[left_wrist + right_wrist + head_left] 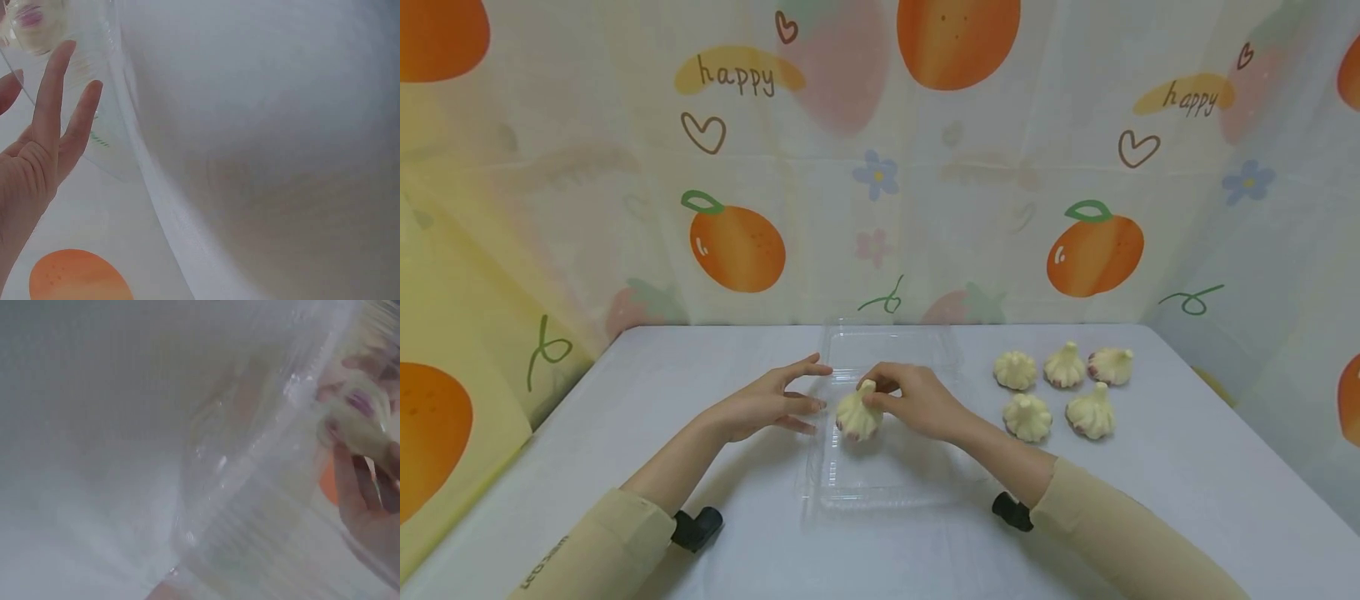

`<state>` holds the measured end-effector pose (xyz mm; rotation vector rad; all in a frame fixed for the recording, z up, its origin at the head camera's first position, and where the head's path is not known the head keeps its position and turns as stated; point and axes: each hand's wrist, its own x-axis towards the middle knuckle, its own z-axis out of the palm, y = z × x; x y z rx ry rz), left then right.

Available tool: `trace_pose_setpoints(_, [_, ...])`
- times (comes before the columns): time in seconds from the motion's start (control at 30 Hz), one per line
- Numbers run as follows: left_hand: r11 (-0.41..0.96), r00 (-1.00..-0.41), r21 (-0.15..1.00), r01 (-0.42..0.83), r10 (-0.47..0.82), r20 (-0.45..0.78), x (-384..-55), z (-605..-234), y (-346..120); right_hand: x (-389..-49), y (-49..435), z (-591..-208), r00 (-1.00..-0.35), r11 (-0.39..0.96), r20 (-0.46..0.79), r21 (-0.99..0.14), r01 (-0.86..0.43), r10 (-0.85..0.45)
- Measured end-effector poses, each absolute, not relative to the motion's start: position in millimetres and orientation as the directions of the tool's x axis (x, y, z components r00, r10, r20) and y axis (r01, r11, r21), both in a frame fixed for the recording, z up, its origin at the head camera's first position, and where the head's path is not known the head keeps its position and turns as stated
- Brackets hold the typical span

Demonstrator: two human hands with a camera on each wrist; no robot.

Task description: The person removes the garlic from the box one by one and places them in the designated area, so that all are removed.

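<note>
My right hand (921,402) pinches a garlic bulb (857,414) by its stem, over the left part of a clear plastic container (895,492). In the right wrist view the bulb (359,428) shows a purple patch, with the fingers of the right hand (369,512) against it. The left hand (767,404) is beside the container's left edge, its fingers spread and holding nothing. In the left wrist view, the straight fingers of the left hand (47,131) overlap the clear plastic (94,119), and part of the bulb (37,28) appears beyond them.
Several more garlic bulbs (1026,417) lie in two rows on the white table (1157,492), right of the container. The container's raised clear lid (891,342) is at the back. A patterned curtain (917,183) hangs behind the table.
</note>
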<state>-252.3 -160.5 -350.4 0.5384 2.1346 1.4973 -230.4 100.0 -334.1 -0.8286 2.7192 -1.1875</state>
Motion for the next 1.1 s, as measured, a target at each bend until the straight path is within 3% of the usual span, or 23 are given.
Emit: trace_pose_setpoints(1.1, [0.335,-0.836,0.933,0.133,0.544,-0.076,-242.8,-336.4,-176.5,-237.9,182.6,-292.6,-0.896,0.503,0.201,-0.769,-0.394,-0.395])
